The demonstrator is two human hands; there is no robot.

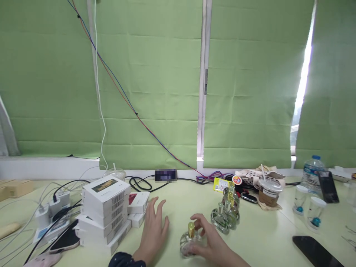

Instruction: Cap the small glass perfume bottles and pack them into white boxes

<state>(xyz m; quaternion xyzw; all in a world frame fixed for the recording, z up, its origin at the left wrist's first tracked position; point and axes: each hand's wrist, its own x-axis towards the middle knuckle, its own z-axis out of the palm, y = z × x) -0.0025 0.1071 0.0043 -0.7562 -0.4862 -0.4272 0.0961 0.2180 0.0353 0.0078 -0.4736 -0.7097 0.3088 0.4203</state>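
Note:
My right hand (208, 237) has its fingers around a round clear glass bottle (185, 241) with a gold neck, which stands upright on the table near the front. My left hand (154, 226) is raised over the table to the left of that bottle, its fingers apart and nothing in it. It is close beside the small white boxes (138, 203). Beyond my right hand, a group of several similar glass bottles (229, 213) with gold or clear necks stands close together.
Stacked white boxes (104, 207) rise at the left, beside chargers and cables (55, 205). At the right are an iced drink cup (269, 193), a water bottle (313, 174), two small lidded jars (315, 215) and a black phone (317, 252). Green blinds (150, 74) hang behind.

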